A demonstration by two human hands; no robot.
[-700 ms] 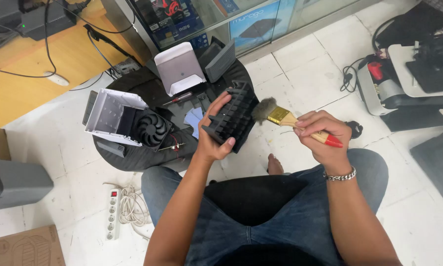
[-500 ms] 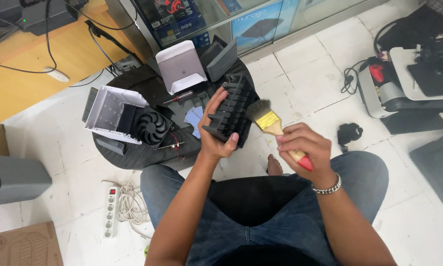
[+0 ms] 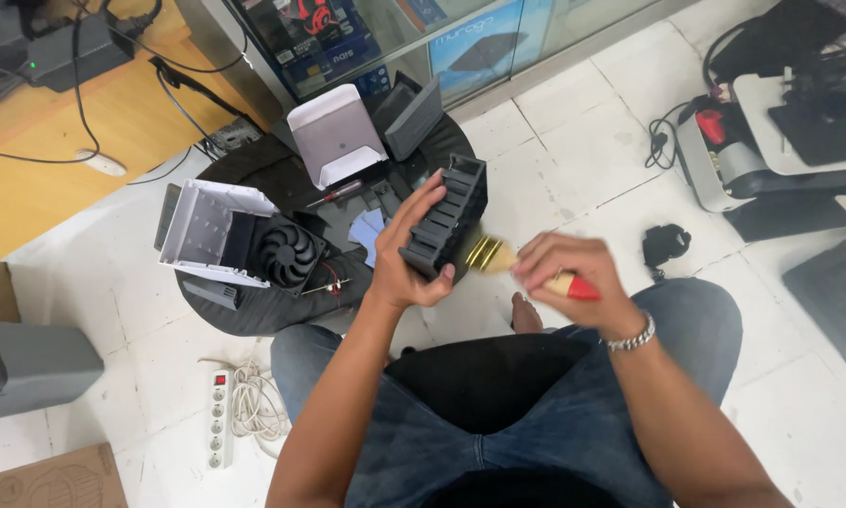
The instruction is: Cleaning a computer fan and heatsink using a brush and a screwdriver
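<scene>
The left hand [image 3: 414, 259] is clamped around a dark slotted cage [image 3: 449, 218], held up over the knees and just in front of a round black mat [image 3: 254, 315] on the floor. The right hand [image 3: 566, 273] is closed on a red-handled brush [image 3: 526, 271], whose brass ferrule sits right against the cage's lower edge; the bristles are blurred or hidden behind it. To my eye the brushing goes best with the cage tilted so each slot opens toward the bristles, and with short strokes away from the body. On the mat lie a white case shell [image 3: 202, 230] with a black fan [image 3: 289, 252] beside it, a pale grey panel [image 3: 334, 132] propped upright and a screwdriver [image 3: 336, 194]. A power strip [image 3: 218, 419] with its coiled cord lies by the left knee. Nothing stands between the hands.
</scene>
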